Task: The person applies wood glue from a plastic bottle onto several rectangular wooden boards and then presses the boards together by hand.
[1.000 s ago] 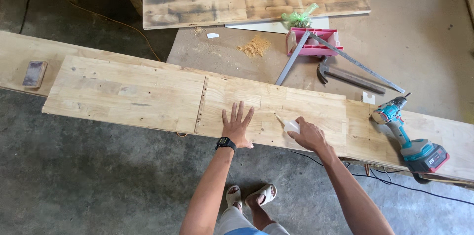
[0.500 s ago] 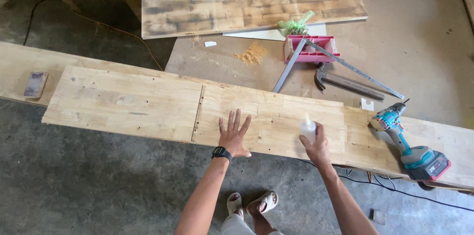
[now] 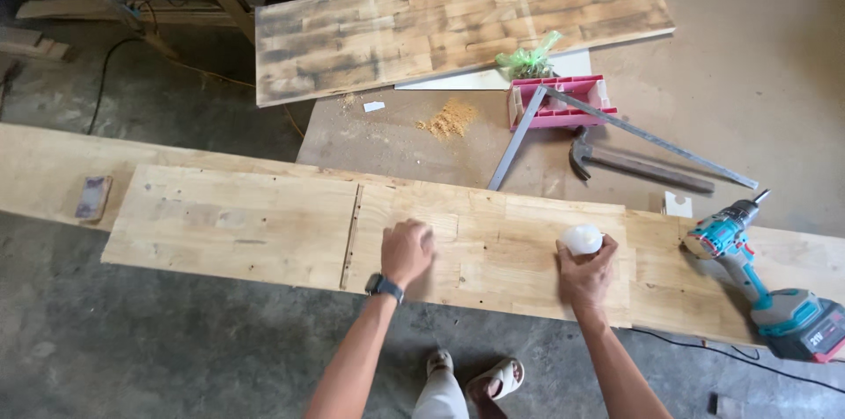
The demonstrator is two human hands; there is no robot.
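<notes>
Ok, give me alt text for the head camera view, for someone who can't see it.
Seen from above, a person's left hand rests on a long pale wooden panel while the right hand holds a small white object over it. A teal cordless drill lies at the right end; a hammer, metal square and pink tray sit behind.

Soft even daylight, slight motion blur

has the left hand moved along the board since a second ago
Yes. The left hand has curled and slid left toward the seam in the board, with its fingers no longer spread flat.
</notes>
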